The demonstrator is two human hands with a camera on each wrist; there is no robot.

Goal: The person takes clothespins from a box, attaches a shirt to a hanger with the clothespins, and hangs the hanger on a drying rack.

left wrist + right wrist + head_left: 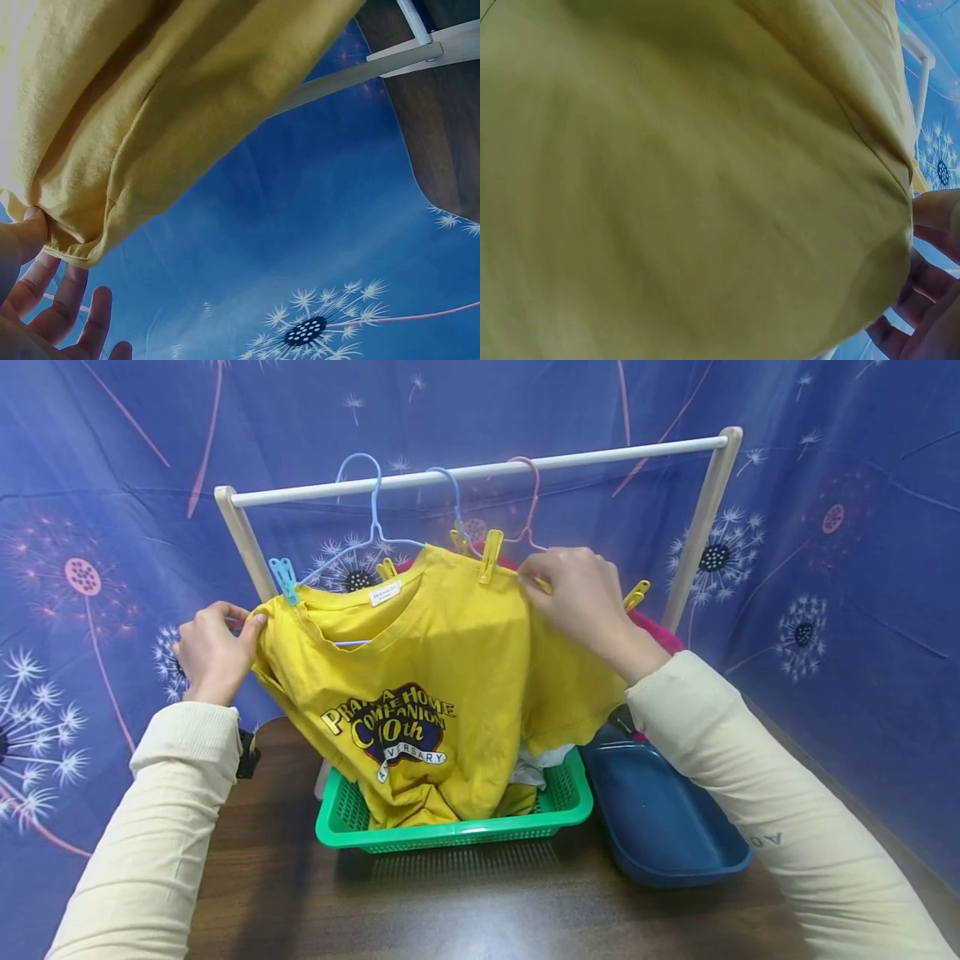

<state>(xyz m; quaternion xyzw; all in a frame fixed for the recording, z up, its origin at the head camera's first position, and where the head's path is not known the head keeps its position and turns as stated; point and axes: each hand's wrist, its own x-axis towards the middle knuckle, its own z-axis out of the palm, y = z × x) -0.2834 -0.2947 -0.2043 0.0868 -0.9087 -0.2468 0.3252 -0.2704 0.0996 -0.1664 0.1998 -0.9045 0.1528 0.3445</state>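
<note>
A yellow T-shirt (pixel 480 668) with printed lettering hangs on a light blue hanger (pixel 375 518). A light blue clothespin (pixel 284 580) is at one shoulder and a yellow clothespin (pixel 491 557) at the other. My left hand (pixel 216 647) pinches the sleeve at the left between thumb and fingers; the left wrist view shows the thumb (pixel 30 232) on the cloth. At the right, my right hand (pixel 581 602) pinches the upper edge of the other sleeve (pixel 705 187). The shirt's lower part droops into a green basket (pixel 457 837).
The hanger hooks over the white rod (pixel 480 471) of a wooden-ended rack, beside another blue hanger (pixel 456 497) and a pink hanger (pixel 536 497). A pink garment (pixel 657 631) hangs behind the shirt. On the brown table (pixel 480 910), a dark blue tray (pixel 667 814) stands right of the basket.
</note>
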